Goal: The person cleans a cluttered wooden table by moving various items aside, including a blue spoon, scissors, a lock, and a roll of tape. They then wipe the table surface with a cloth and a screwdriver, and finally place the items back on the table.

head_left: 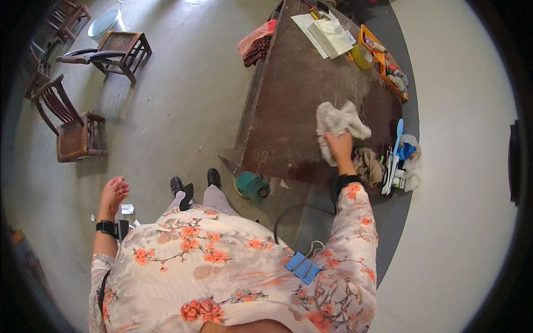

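My right hand (340, 146) grips a whitish cloth (333, 118) and presses it on the dark brown wooden table (287, 104), near its wall side. A crumpled brownish cloth (368, 166) lies just right of that wrist. My left hand (115, 193) hangs at my left side over the floor, fingers slightly curled, with nothing in it. Papers (329, 37), a roll of yellowish tape (362, 57) and an orange tray (393, 83) of small items are at the table's far end.
A light blue brush-like item (399, 129) and small bottles (399, 179) stand along the wall. A green container (252, 186) is by the table's near corner. Red cloths (258, 39) hang at its left edge. Wooden chairs (70, 139) and a bucket (106, 25) stand on the left.
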The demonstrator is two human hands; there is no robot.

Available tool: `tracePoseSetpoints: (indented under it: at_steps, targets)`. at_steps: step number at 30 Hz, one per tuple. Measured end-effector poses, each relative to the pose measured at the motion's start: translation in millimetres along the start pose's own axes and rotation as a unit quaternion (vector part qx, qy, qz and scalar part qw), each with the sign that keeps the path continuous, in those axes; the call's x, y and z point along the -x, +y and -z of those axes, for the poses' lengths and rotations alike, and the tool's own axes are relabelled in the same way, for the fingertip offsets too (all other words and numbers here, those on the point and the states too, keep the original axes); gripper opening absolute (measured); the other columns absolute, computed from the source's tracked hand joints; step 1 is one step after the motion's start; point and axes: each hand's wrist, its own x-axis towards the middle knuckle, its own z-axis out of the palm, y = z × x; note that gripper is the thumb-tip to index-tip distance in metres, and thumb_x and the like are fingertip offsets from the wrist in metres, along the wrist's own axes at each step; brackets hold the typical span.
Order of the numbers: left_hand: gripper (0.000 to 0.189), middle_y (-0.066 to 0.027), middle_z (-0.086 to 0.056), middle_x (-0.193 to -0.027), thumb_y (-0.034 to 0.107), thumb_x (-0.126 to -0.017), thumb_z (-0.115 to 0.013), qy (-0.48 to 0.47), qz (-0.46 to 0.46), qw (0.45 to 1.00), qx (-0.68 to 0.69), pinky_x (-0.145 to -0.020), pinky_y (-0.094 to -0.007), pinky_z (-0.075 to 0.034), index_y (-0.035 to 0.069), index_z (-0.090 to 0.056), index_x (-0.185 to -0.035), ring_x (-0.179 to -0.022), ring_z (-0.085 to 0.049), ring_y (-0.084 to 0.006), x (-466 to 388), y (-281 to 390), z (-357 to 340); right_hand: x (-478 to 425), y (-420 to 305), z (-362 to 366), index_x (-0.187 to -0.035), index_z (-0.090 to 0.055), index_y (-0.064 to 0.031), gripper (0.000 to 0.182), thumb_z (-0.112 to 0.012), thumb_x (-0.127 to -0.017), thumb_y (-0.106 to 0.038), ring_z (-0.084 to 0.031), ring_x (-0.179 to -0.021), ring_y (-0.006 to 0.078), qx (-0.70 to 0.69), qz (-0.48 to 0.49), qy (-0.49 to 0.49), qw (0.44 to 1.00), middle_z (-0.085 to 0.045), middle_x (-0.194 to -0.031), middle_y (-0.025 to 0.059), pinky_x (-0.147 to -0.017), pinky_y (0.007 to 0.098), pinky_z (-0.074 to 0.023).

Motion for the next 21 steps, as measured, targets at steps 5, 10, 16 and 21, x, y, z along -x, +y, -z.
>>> tracePoseSetpoints:
  at_steps: [5, 10, 16, 21]
  targets:
    - [0.021, -0.0041, -0.06, -0.08, 0.022, -0.089, -0.054, 0.004, 0.017, 1.0, 0.023, -0.056, -0.0255, -0.05, 0.008, -0.054, -0.105, -0.067, -0.059, -0.0138, -28.2, -4.5, 33.9, 107.0, -165.8, -98.4, -0.106, -0.059, -0.0007, 0.045, -0.069, -0.065, -0.018, -0.058, -0.096, 0.0316, -0.088, 0.16, -0.071, 0.981, -0.06, -0.099, 0.021, -0.084, 0.0415, -0.0443]
    - [0.021, -0.0036, -0.061, -0.081, 0.023, -0.089, -0.054, -0.047, -0.014, 0.998, 0.027, -0.056, -0.0251, -0.051, 0.009, -0.054, -0.105, -0.069, -0.06, -0.0137, -51.1, 25.3, 44.2, 99.6, -246.6, -129.4, -0.104, -0.059, 0.0006, 0.045, -0.068, -0.064, -0.018, -0.061, -0.087, 0.0299, -0.137, 0.215, -0.13, 0.958, -0.064, -0.091, 0.018, -0.078, 0.0381, -0.0476]
    - [0.021, -0.0028, -0.061, -0.08, 0.022, -0.09, -0.054, -0.012, -0.027, 0.999, 0.026, -0.057, -0.0241, -0.051, 0.009, -0.054, -0.107, -0.068, -0.06, -0.0126, -65.0, 37.1, 93.0, 74.1, -76.5, 10.1, -0.098, -0.061, 0.0053, 0.039, -0.072, -0.068, -0.018, -0.063, -0.077, 0.0225, -0.247, 0.028, 0.124, 0.961, -0.065, -0.092, 0.0151, -0.068, 0.0355, -0.0492]
    - [0.021, -0.0021, -0.061, -0.079, 0.022, -0.089, -0.055, 0.007, -0.017, 0.999, 0.035, -0.054, -0.0236, -0.051, 0.01, -0.055, -0.105, -0.066, -0.06, -0.0117, -59.8, 33.3, 137.3, 107.7, -1.3, -58.8, -0.103, -0.058, 0.0069, 0.051, -0.068, -0.067, -0.027, -0.06, -0.084, 0.0357, 0.145, -0.022, 0.238, 0.96, -0.062, -0.093, 0.0229, -0.075, 0.0432, -0.0472]
